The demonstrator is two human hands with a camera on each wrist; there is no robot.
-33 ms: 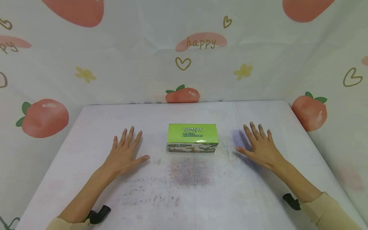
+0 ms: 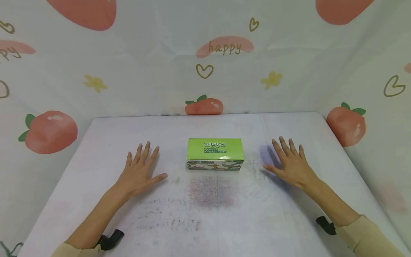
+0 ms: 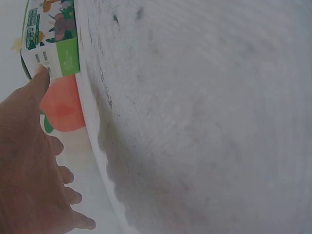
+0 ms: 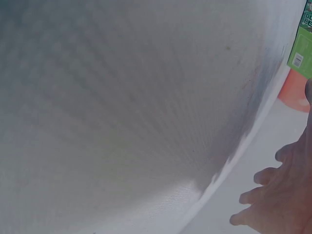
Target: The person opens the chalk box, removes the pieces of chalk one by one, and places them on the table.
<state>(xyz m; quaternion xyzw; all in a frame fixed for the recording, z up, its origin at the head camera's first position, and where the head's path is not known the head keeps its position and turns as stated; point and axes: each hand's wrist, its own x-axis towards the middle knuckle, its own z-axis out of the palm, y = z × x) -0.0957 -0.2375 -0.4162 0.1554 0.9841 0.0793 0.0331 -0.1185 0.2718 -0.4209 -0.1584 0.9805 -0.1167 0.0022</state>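
1. Left hand (image 2: 136,176): spread and bare, back turned up, its fingers (image 2: 145,152) straight, parted and pointing away from the person. The thumb (image 2: 159,178) stretches out sideways toward the box (image 2: 215,150), without touching it.
2. Right hand (image 2: 293,169): also spread and holding nothing, back up, fingers fanned apart and leaning slightly inward. Its thumb reaches out toward the box from the other side, with a gap between.
3. Both hands hover over the white table (image 2: 218,232); in the left wrist view a shadow lies on the tabletop apart from the fingertips.
4. The left forearm (image 2: 99,216) slants inward from the lower left, the right forearm (image 2: 335,203) from the lower right. Each comes out of a beige sleeve (image 2: 366,235), with a black piece (image 2: 110,240) showing near the cuff.
5. The box, green on top with a patterned front, sits on the table between the two hands, near the middle.
6. Behind the table hangs a pale cloth (image 2: 154,82) printed with peaches, hearts and flowers.
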